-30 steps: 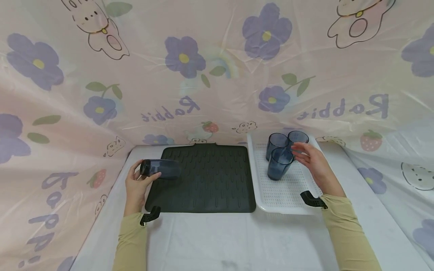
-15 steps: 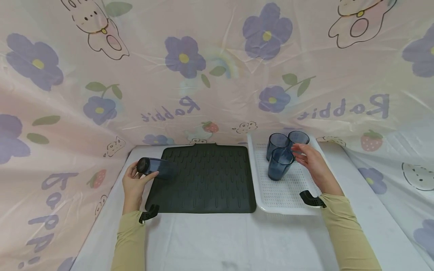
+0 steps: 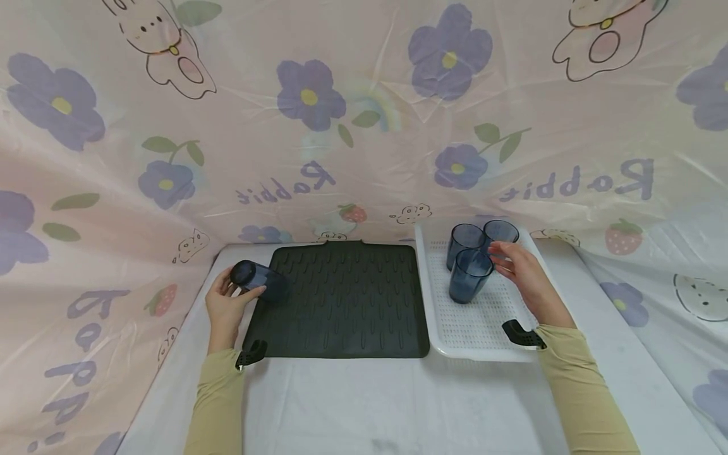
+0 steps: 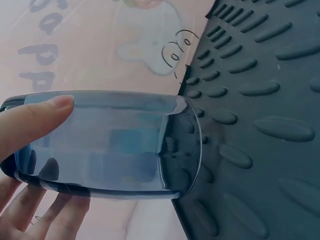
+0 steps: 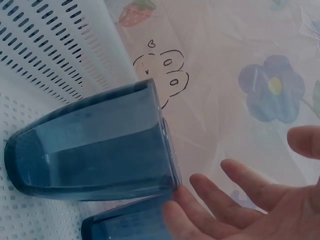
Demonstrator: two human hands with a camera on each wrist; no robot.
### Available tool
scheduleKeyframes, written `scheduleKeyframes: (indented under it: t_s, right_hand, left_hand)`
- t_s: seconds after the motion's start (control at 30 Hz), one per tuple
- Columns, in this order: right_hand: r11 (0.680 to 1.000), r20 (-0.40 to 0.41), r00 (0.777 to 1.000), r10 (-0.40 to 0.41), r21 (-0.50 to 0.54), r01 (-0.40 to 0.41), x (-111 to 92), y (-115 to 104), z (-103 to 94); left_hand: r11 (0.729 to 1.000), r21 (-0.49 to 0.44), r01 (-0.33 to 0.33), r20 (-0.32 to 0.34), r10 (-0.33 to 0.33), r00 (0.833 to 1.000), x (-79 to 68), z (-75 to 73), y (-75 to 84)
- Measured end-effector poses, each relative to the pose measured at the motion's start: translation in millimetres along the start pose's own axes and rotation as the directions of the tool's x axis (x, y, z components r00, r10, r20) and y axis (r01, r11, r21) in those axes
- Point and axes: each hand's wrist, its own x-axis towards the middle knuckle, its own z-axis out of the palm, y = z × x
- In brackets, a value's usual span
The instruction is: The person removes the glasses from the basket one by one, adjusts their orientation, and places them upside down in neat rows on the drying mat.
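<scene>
Tipped further rim-down since a second ago, the dark-blue tumbler, probably slippery and best held near its base, is gripped by your left hand above the left edge of the black mat, while your relaxed right hand grasps nothing beside three tumblers.

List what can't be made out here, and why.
Head: rear right glass, its lower part behind the right hand and front glass.
Head: held glass, its mouth lost against the dark mat.
Left wrist: left hand, its palm beyond the left edge.
Right wrist: lower glass, cut off by the bottom edge.
</scene>
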Motion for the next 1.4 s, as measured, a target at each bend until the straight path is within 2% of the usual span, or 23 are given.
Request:
scheduleKeyframes:
  t_s: [0.17, 0.43, 1.17, 1.4]
  right_hand:
    - [1.0, 0.0, 1.0, -0.005, -0.016, 0.005, 0.5, 0.3, -0.1]
    - [1.0, 0.004, 1.0, 0.0, -0.026, 0.0, 1.6, 0.6, 0.7]
    - [0.994, 0.06, 0.994, 0.089, -0.065, -0.085, 14.9, -0.3, 0.9]
    - [0.986, 0.123, 0.985, 0.124, -0.129, -0.108, 18.3, 2.9, -0.4]
  left_hand:
    - [0.995, 0.083, -0.05, -0.003, 0.05, 0.999, 3.4, 4.5, -5.0]
    - [0.972, 0.182, -0.15, 0.002, 0.152, 0.988, 6.4, 9.8, -9.6]
    - [0.939, 0.264, -0.22, 0.066, 0.21, 0.976, 12.3, 17.5, -7.5]
    - [0.936, 0.277, -0.218, 0.11, 0.194, 0.975, 14.6, 15.4, -4.5]
